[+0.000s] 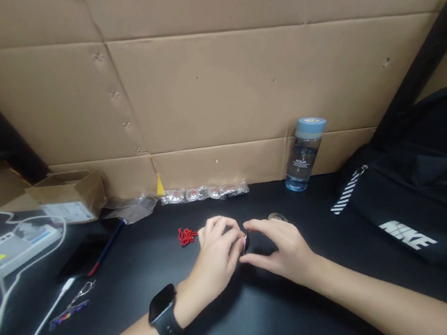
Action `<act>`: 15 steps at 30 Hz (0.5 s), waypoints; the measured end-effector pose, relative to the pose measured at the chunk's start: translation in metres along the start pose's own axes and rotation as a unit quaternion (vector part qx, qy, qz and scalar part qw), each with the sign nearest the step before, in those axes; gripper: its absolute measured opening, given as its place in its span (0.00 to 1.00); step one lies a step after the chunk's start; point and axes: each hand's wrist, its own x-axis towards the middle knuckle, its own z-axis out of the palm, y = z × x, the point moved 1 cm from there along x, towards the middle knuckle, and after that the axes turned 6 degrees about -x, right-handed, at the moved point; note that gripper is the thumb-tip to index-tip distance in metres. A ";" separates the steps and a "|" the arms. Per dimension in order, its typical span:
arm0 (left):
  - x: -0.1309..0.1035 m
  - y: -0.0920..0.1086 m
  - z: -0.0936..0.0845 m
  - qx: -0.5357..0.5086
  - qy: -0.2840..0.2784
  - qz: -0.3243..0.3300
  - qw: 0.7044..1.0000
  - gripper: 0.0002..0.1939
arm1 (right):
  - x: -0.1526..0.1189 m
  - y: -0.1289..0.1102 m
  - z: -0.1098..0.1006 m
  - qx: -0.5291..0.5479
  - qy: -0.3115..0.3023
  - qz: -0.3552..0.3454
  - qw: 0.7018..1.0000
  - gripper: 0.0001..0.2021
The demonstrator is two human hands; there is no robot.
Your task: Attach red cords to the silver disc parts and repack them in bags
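A small, thin, dark disc with a shiny rim point(246, 241) is held up almost edge-on between my two hands. My left hand point(221, 245) pinches its left side, with the fingers curled. On the other side, my right hand point(284, 245) has its thumb at the disc's lower edge and its fingertips at the top. What is on the disc's face is hidden. A bundle of red cord point(186, 235) lies just left of my left hand. Behind my right hand, a small round object point(277, 217) shows in part, perhaps a roll of tape.
Several wrapped round pieces point(204, 193) line the cardboard wall beside a clear plastic bag point(134, 209). A water bottle point(304, 154) stands back right, near a black backpack point(426, 214). At left are a small carton point(70, 194), a power strip point(16, 251), white cables and a keychain point(70, 313).
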 end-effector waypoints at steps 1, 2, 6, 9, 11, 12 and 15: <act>0.000 0.000 0.000 0.003 0.000 0.001 1.000 0.10 | 0.000 0.000 0.000 0.000 0.000 0.000 1.000 0.25; 0.000 -0.001 0.001 0.004 -0.001 0.001 1.000 0.10 | 0.001 -0.001 0.000 -0.001 0.000 0.000 1.000 0.25; 0.000 -0.003 0.003 -0.004 -0.010 -0.010 1.000 0.11 | 0.002 -0.002 0.000 -0.004 -0.007 0.000 1.000 0.24; 0.000 -0.003 0.004 -0.009 -0.013 -0.015 1.000 0.13 | 0.002 -0.003 0.000 -0.007 -0.011 -0.002 1.000 0.25; 0.000 -0.003 0.005 -0.012 -0.018 -0.019 1.000 0.15 | 0.001 -0.003 0.001 -0.010 -0.017 -0.008 1.000 0.25; 0.000 -0.002 0.005 -0.015 -0.021 -0.022 0.999 0.16 | 0.001 -0.003 0.002 -0.011 -0.020 -0.012 1.000 0.25; 0.000 -0.001 0.004 -0.025 -0.026 -0.032 0.999 0.18 | 0.000 -0.003 0.002 -0.013 -0.022 -0.028 0.999 0.24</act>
